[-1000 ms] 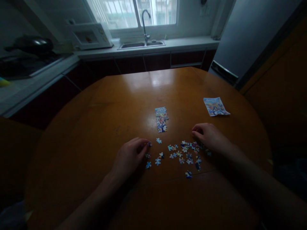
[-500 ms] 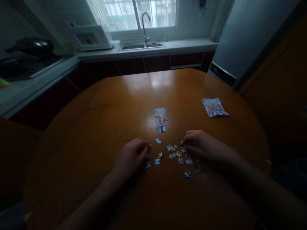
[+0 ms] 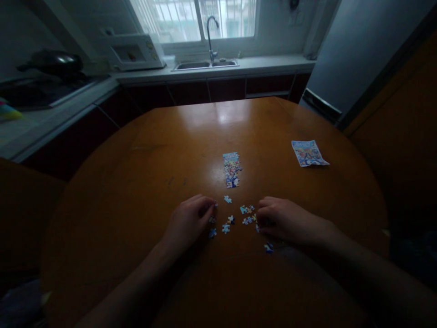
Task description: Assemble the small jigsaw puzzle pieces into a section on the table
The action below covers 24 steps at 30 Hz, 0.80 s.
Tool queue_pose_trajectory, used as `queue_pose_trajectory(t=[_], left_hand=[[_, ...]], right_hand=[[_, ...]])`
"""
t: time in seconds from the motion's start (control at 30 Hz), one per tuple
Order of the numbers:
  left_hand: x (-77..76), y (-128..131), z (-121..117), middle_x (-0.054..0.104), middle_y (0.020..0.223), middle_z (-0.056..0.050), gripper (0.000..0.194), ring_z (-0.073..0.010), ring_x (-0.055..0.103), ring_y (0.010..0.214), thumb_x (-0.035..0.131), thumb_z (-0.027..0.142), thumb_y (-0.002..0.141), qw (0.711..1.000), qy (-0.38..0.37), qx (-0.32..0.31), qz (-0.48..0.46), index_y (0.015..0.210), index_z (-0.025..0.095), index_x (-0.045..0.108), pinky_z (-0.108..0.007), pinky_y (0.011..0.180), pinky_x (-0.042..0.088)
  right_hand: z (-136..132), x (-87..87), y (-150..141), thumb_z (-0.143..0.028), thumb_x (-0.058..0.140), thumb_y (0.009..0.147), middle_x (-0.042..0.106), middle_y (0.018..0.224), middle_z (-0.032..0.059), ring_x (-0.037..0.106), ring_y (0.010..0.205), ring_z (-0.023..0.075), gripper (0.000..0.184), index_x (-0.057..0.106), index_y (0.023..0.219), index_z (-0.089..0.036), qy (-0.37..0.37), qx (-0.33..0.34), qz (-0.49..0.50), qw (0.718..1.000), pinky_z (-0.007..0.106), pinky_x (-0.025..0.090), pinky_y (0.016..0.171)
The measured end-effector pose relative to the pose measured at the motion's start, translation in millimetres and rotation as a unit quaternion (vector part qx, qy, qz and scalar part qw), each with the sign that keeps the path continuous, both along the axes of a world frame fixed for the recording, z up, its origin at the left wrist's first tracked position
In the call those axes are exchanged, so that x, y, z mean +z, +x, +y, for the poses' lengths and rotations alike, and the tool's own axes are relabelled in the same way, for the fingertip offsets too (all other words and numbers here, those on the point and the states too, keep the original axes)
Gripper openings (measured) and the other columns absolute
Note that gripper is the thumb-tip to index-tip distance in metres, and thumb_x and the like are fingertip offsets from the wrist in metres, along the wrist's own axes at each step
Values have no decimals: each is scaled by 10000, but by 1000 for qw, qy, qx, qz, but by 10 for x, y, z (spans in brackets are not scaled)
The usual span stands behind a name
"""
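My left hand (image 3: 191, 216) pinches a small puzzle piece (image 3: 215, 204) between thumb and forefinger, just above the table. Below its fingertips lie a few loose pieces, among them a blue piece (image 3: 212, 233). Curled over the right-hand pile is my right hand (image 3: 287, 219), its fingers closed and hiding most of the pieces there; whatever they grip cannot be seen. Between the hands are scattered a light blue piece (image 3: 226, 228) and several others. Beyond them lies a partly joined puzzle (image 3: 232, 170) with a jagged right edge.
A creased picture sheet (image 3: 309, 153) rests on the right of the wooden table (image 3: 143, 173). One dark blue piece (image 3: 269, 248) lies near me, below the right hand. Past the table's far edge stand a sink (image 3: 191, 65), a microwave (image 3: 134, 51) and a fridge.
My right hand has moved left and nearer to me, from beyond the pile to over it, covering pieces that showed before. My left hand stays nearly in place, still pinching its piece.
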State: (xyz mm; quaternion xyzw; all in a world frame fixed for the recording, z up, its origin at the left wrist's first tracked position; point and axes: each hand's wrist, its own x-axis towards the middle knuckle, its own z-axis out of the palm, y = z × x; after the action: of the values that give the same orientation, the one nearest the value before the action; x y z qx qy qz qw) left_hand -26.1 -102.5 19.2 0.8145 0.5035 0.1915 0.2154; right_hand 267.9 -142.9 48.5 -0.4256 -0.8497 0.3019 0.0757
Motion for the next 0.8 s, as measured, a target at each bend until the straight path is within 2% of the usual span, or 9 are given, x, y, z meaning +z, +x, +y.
queue_pose_trajectory(t=[0.2, 0.43, 0.63, 0.8], left_hand=[[16, 14, -6, 725, 911, -52, 193, -187, 656, 812, 545, 293, 947, 1000, -1, 2, 0, 931, 201, 714, -298, 735, 480], [3, 6, -4, 724, 910, -49, 180, -181, 653, 809, 559, 286, 947, 1000, -2, 1, 0, 933, 202, 717, -296, 727, 477], [-15, -11, 8, 726, 912, -42, 172, -181, 657, 806, 574, 294, 944, 1000, -1, 11, -2, 940, 205, 722, -292, 725, 482], [-17, -21, 6, 727, 908, -43, 167, -180, 657, 804, 575, 282, 940, 1000, 6, 6, -10, 942, 207, 724, -287, 720, 482]], right_hand=[[-25, 18, -15, -150, 637, 884, 637, 964, 54, 571, 888, 174, 62, 651, 838, -189, -1, 11, -3, 1000, 291, 451, 780], [-39, 63, -33, -138, 622, 879, 633, 1006, 67, 569, 933, 186, 62, 627, 915, -188, -14, 25, 9, 1000, 300, 460, 822], [-28, 49, -35, -94, 578, 892, 646, 896, 26, 564, 794, 139, 115, 615, 834, -185, -58, 41, 35, 997, 255, 423, 713], [-13, 46, -16, -73, 579, 879, 654, 877, 19, 569, 769, 133, 129, 635, 850, -186, -78, 45, 52, 995, 246, 413, 689]])
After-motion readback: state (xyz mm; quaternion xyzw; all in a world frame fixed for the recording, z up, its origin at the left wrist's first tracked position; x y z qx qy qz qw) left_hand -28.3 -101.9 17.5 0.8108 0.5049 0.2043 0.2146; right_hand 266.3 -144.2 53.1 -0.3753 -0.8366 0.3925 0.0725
